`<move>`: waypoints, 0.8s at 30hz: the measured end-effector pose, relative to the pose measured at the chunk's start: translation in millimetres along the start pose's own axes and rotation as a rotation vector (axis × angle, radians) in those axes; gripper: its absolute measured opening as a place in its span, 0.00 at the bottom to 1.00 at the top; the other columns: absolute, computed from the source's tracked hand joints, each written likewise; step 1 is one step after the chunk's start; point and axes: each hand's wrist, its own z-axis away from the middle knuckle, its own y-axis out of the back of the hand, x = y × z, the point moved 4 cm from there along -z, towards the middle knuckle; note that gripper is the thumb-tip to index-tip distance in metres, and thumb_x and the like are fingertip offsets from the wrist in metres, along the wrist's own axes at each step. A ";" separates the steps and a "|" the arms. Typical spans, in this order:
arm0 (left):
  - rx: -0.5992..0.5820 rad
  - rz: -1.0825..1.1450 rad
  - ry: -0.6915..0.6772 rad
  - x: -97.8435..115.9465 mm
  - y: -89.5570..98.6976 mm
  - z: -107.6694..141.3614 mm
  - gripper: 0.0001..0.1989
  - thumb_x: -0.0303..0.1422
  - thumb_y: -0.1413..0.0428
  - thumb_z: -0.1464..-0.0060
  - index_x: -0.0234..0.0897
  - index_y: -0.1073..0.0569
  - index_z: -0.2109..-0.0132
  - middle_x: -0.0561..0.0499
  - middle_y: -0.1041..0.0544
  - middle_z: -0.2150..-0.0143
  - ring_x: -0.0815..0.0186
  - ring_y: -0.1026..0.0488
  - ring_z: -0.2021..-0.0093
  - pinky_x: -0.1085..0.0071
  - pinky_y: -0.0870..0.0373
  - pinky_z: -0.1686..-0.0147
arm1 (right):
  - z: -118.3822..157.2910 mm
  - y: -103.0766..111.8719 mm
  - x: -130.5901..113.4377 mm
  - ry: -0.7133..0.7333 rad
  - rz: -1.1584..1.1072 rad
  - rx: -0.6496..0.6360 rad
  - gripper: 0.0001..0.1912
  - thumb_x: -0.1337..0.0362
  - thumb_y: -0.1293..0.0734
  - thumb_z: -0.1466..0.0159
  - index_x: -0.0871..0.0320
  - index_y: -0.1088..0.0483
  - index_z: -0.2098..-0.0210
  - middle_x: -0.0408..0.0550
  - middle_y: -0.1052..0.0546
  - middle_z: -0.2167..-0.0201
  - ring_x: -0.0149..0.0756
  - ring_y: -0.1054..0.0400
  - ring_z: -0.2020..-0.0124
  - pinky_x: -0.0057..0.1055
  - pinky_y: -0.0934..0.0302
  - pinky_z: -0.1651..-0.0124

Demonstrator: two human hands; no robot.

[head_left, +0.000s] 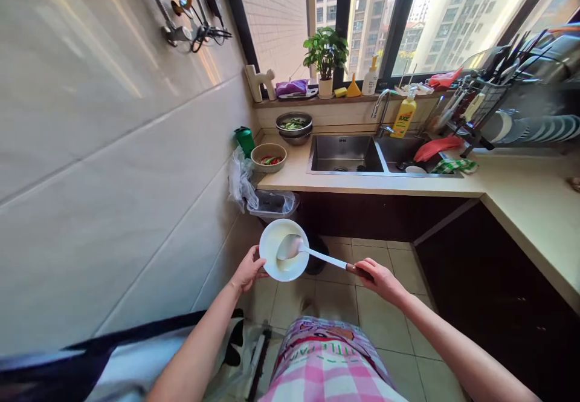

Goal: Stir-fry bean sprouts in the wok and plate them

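My left hand [249, 270] grips a white bowl [270, 266] by its left side, thumb at the rim, holding it in the air over the floor. Pale, whitish stuff lies inside the bowl. My right hand [377, 276] is closed around the dark brown handle of a long metal ladle [328, 259]. The ladle's broad head rests within or just above the bowl; I cannot tell whether it touches the contents.
Beyond the bowl stands a lined trash bin [274, 204]. On the counter [296, 175] are a beige bowl [268, 158] with red and green pieces, a metal bowl of greens [294, 125] and a double sink [347, 154]. A dish rack [493, 100] stands right.
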 end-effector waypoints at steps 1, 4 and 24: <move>-0.013 -0.019 0.006 5.8 3.5 -13.9 0.22 0.28 0.42 0.59 0.40 0.36 0.54 0.50 0.28 0.58 0.68 0.27 0.71 0.69 0.26 0.77 | -7.4 -3.8 5.7 -0.022 0.002 0.002 0.10 0.68 0.41 0.37 0.53 0.32 0.57 0.45 0.30 0.65 0.31 0.34 0.69 0.26 0.40 0.65; -0.047 -0.070 0.021 17.1 11.9 -50.4 0.22 0.28 0.42 0.59 0.40 0.36 0.54 0.50 0.27 0.59 0.66 0.27 0.69 0.68 0.25 0.76 | -22.4 -15.7 19.2 -0.091 0.026 0.006 0.10 0.68 0.41 0.36 0.53 0.32 0.57 0.46 0.30 0.64 0.32 0.33 0.67 0.27 0.39 0.64; -0.054 -0.245 0.024 -24.8 -21.7 -134.3 0.22 0.28 0.40 0.59 0.40 0.35 0.54 0.44 0.27 0.55 0.59 0.26 0.58 0.72 0.26 0.77 | -32.2 -90.9 33.5 -0.337 0.064 0.126 0.13 0.69 0.41 0.38 0.56 0.33 0.54 0.50 0.27 0.64 0.37 0.30 0.65 0.31 0.35 0.61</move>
